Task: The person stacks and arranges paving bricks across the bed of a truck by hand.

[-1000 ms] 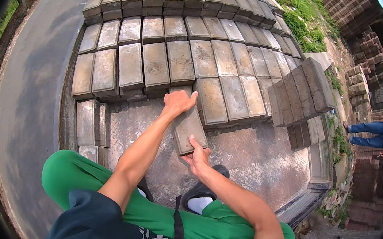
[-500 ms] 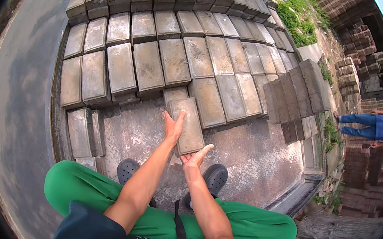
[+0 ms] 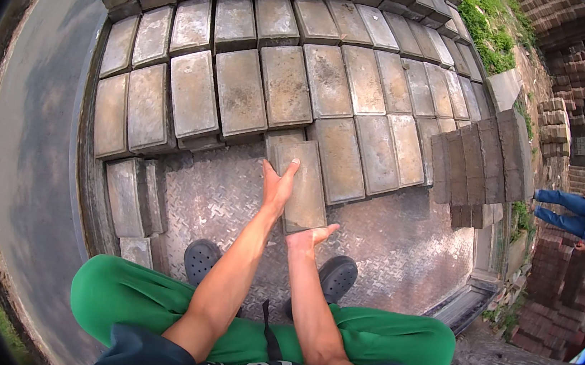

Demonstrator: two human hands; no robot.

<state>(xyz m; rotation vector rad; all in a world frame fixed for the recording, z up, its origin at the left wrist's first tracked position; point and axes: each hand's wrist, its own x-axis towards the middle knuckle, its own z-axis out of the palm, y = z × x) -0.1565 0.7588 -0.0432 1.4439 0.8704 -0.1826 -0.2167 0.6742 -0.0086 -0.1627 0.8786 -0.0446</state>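
Note:
A grey rectangular concrete block (image 3: 301, 196) is between my two hands, tilted, its far end against another block (image 3: 285, 137) in the gap of the front row. My left hand (image 3: 278, 187) grips its left side, thumb lying on the top face. Under the near end is my right hand (image 3: 311, 236), palm turned up and thumb stretched out to the right; its fingers are partly hidden beneath the block. Rows of similar blocks (image 3: 242, 90) are stacked closely just beyond my hands.
I squat on a metal tread-plate bed (image 3: 401, 245), with a raised edge (image 3: 463, 303) at right. Blocks (image 3: 125, 196) stand at left, and a ridged block stack (image 3: 479, 160) at right. Beyond the bed are a road (image 3: 33, 117) and a person (image 3: 577, 215) in blue.
My hands and the block have shifted slightly forward and to the right, with the same hold. The whole view has turned a little, so the stacks and the person appear further right.

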